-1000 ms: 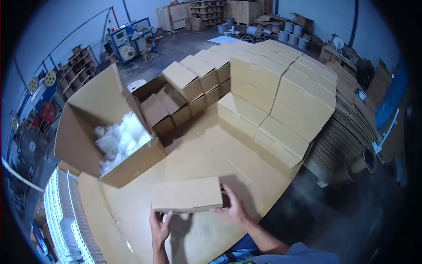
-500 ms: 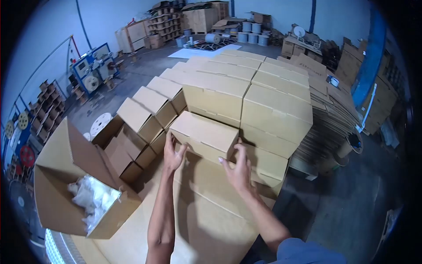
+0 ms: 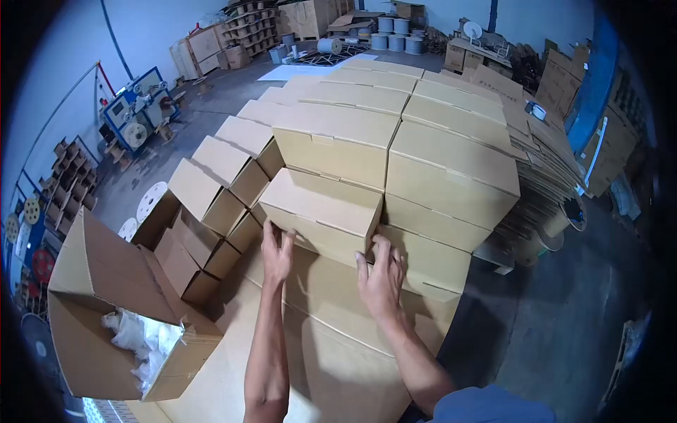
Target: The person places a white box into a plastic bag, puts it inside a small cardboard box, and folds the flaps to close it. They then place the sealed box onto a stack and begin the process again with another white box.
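Note:
A long closed cardboard box (image 3: 321, 201) sits level against the stacked cardboard boxes (image 3: 451, 169), in a gap in the front of the stack. My left hand (image 3: 277, 255) grips its lower left front corner, with the thumb on the front face. At the box's right end is my right hand (image 3: 381, 278), its thumb by the front corner and its fingers curled round the end. The undersides of the fingers are partly hidden. Below both hands lies a broad cardboard surface (image 3: 331, 366).
An open carton (image 3: 88, 328) with crumpled clear plastic (image 3: 144, 345) stands at the left. Smaller boxes (image 3: 204, 183) line the stack's left side. Flattened cardboard sheets (image 3: 543, 166) are piled at the right. Further back are a blue machine (image 3: 141, 113) and several grey drums (image 3: 396, 35).
The box has moved back and down against the stack, with both hands still at its ends. The camera view has shifted slightly.

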### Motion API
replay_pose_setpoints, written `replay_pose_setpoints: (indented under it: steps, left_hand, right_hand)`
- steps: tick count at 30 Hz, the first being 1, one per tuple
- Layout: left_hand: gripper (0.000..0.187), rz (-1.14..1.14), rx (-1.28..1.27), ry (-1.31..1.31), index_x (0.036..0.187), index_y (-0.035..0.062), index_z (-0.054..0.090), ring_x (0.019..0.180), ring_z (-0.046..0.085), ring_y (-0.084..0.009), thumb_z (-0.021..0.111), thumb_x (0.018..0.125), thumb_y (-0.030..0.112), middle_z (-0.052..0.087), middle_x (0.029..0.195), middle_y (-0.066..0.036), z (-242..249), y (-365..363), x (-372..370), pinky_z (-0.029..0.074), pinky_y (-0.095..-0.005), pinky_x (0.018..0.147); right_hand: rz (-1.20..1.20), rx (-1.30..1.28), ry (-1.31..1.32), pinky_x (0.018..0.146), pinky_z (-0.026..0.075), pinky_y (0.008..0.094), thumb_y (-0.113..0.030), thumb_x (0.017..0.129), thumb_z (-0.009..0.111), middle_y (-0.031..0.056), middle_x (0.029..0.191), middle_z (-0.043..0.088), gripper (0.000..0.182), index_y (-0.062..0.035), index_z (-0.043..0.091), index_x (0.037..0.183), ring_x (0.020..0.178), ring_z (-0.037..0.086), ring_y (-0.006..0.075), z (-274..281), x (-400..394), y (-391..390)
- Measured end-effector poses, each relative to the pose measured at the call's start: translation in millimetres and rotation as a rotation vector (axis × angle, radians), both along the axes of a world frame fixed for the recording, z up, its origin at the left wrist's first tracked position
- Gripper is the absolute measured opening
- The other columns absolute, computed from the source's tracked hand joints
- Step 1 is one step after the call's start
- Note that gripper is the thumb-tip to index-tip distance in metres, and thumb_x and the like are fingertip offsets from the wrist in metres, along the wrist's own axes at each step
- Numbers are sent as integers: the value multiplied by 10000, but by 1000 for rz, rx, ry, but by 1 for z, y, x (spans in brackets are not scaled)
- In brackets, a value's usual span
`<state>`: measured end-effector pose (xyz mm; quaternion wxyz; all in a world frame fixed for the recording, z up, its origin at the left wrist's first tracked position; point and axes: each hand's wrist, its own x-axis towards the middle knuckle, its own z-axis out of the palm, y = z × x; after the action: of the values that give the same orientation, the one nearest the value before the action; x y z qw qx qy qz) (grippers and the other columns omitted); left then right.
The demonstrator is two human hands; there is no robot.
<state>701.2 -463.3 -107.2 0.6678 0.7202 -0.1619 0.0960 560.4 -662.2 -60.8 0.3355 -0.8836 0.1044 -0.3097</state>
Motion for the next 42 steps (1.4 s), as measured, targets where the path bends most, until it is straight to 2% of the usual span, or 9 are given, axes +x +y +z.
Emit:
replay_pose_setpoints:
  steps: [9, 13, 17, 21, 23, 25, 36, 40, 42]
  left_hand:
    - [564, 32, 138, -75, 1467, -28, 403, 1359, 505, -308, 629, 979, 143, 537, 1430, -243, -7, 5, 5, 370, -421, 1155]
    - [667, 205, 521, -158, 1461, -21, 408, 1241, 567, -412, 692, 874, 121, 579, 1325, -263, 46, 22, -26, 457, -456, 1064]
    - [390, 592, 520, -310, 1211, -2, 588, 998, 628, -315, 731, 861, 93, 616, 1052, -155, 138, 52, -36, 505, -430, 865]
    - [798, 916, 579, -99, 1314, -60, 445, 1227, 505, -480, 821, 801, 423, 409, 1364, -279, 169, 89, 45, 436, -523, 1044]
    - [883, 979, 636, -11, 1302, -120, 414, 1213, 523, -498, 820, 786, 471, 319, 1430, -313, 138, 108, 106, 455, -520, 1071]
    - [961, 856, 649, 225, 1385, -48, 301, 1263, 509, -512, 849, 744, 413, 284, 1457, -300, 145, 112, 111, 481, -560, 1040]
    - [805, 887, 491, 46, 1310, -63, 340, 1149, 551, -490, 798, 751, 291, 320, 1369, -274, 228, 121, 34, 502, -567, 952]
    - [600, 808, 524, -349, 1211, -17, 485, 1136, 529, -478, 763, 741, 232, 423, 1291, -260, 258, 112, -40, 467, -553, 953]
    - [558, 688, 542, -411, 1196, 8, 510, 1152, 517, -481, 744, 730, 205, 453, 1276, -245, 273, 96, -117, 453, -549, 968]
  right_hand:
    - [-43, 17, 18, 966, 383, 529, -168, 909, 715, 196, 1130, 661, 479, -45, 491, 1314, 1094, 572, 373, 3, 2, 3]
    - [-41, 70, -224, 965, 403, 506, -100, 844, 739, 211, 1142, 596, 501, -10, 492, 1270, 1112, 552, 386, 1, 1, 10]
    - [170, 165, -434, 956, 449, 457, -19, 821, 676, 188, 1129, 572, 399, 6, 524, 1189, 1071, 559, 355, 16, -22, 34]
    - [665, 379, -383, 890, 505, 407, 1, 810, 678, 201, 1254, 563, 533, 8, 479, 1305, 1146, 568, 359, 43, 25, 121]
    - [725, 417, -106, 1043, 467, 480, -4, 807, 699, 256, 1449, 419, 766, 23, 321, 1472, 1313, 463, 425, 54, 70, 161]
    - [659, 153, -190, 1207, 271, 510, -9, 786, 712, 321, 1537, 303, 934, 46, 172, 1546, 1438, 312, 485, 35, 123, 185]
    - [820, 231, -147, 1232, 271, 473, -1, 796, 708, 256, 1593, 291, 924, 8, 197, 1566, 1486, 289, 418, 68, 116, 200]
    - [911, 536, -291, 1118, 413, 437, -56, 827, 734, 218, 1455, 497, 778, 18, 361, 1507, 1352, 487, 355, 100, 89, 176]
    - [1033, 734, -179, 1028, 495, 440, -133, 846, 769, 179, 1505, 418, 859, -59, 296, 1558, 1362, 452, 319, 114, 58, 143]
